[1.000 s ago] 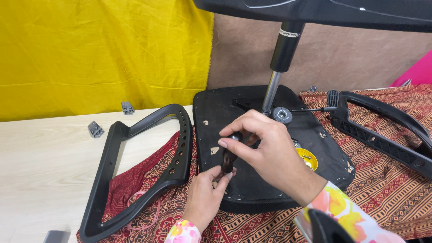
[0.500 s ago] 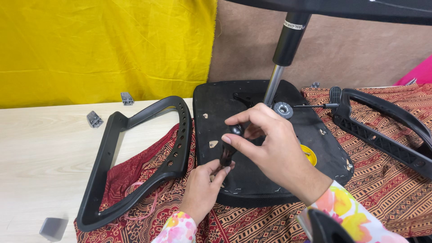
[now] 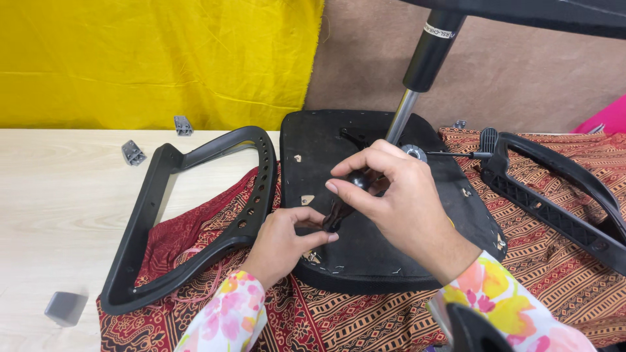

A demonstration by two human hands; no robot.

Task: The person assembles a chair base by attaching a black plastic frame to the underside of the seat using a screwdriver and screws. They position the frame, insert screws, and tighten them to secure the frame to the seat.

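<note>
1. The right hand (image 3: 398, 202) was closed around one black screwdriver handle (image 3: 352, 189), which slanted down onto the one black seat base (image 3: 365, 254).
2. The left hand (image 3: 283, 241) lay at the seat base's left front edge, with fingers pinched narrowly at the lower tip of the screwdriver; what they pinched could not be told.
3. One gas-lift column (image 3: 417, 85), black above and silver below, rose from the middle of the seat base.
4. Two black armrests were counted: one armrest frame (image 3: 189, 221) just left of the seat base, the other armrest (image 3: 554, 195) to its right.
5. One red patterned cloth (image 3: 567, 274) lay under the seat base and both armrests.
6. Three small grey brackets lay left of the seat base on the pale table (image 3: 59, 202): a first (image 3: 133, 152), a second (image 3: 183, 124), and a third (image 3: 65, 308) blurred at the near edge.
</note>
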